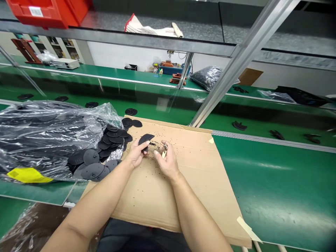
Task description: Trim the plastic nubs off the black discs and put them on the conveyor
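Note:
My left hand (136, 154) grips a thin black plastic disc (146, 139), tilted up over the cardboard sheet (199, 182). To its right, my right hand (168, 162) is closed around a small hand tool (164, 152) that looks like nippers with a pale yellowish handle. The tool's dark tip points toward the disc; whether they touch I cannot tell. Many tiny black bits lie scattered on the cardboard below both hands. On the left, a heap of similar black discs (110, 140) spills from a clear plastic bag (47, 122).
Small stacks of black parts (131, 111) lie along the green conveyor belt (262, 175) behind the cardboard. A slanting metal post (223, 91) rises at the cardboard's back right. Overhead, a shelf carries a red bin (49, 14) and a white glove (149, 29).

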Demonstrator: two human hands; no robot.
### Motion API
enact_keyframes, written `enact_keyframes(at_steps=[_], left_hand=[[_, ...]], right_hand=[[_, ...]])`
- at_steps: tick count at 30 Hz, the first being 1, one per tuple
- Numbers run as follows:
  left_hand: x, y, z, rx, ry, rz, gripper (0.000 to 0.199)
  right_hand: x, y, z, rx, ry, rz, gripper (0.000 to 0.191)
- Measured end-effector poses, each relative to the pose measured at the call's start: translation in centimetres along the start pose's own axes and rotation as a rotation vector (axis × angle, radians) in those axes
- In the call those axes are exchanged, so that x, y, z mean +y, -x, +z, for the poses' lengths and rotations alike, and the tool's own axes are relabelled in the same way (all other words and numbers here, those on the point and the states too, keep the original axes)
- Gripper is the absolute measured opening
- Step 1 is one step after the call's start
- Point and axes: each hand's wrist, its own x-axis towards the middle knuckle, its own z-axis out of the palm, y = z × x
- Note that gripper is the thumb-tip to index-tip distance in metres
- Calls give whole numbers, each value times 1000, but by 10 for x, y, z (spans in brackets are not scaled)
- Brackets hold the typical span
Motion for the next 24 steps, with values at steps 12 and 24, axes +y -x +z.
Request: enact_keyframes(at_steps=[12,24], left_hand=[[5,-1,-1,-37,133,-130,24],[4,-1,-2,-34,130,-119,24]], right_hand=[[2,0,1,-108,545,-171,34],[6,-1,1,-121,620,-139,33]])
